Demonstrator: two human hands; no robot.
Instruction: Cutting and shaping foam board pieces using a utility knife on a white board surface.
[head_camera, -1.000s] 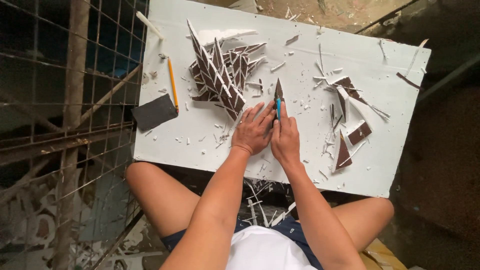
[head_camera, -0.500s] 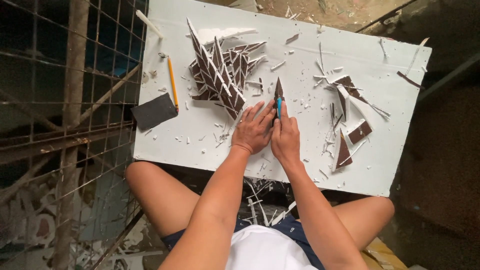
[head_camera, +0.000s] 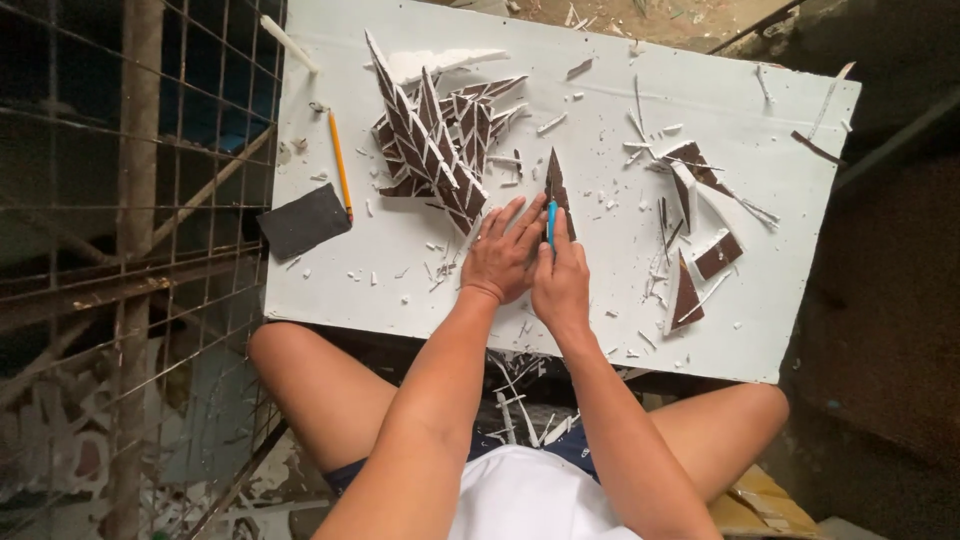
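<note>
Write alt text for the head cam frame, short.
Seen from above, a seated person's left hand presses flat beside a pointed brown tile shard on a white board while the right hand holds a blue cutting tool against it. A pile of triangular shards, a pencil and a dark sanding block lie nearby.

White board (head_camera: 400, 270): left hand (head_camera: 505, 255) pressed flat beside a pointed brown shard (head_camera: 556, 185); right hand (head_camera: 562, 280) gripping a blue tool (head_camera: 551, 220) against it. Brown shard pile (head_camera: 435, 140), pencil (head_camera: 341, 165), dark pad (head_camera: 304, 220), scattered white chips.
</note>
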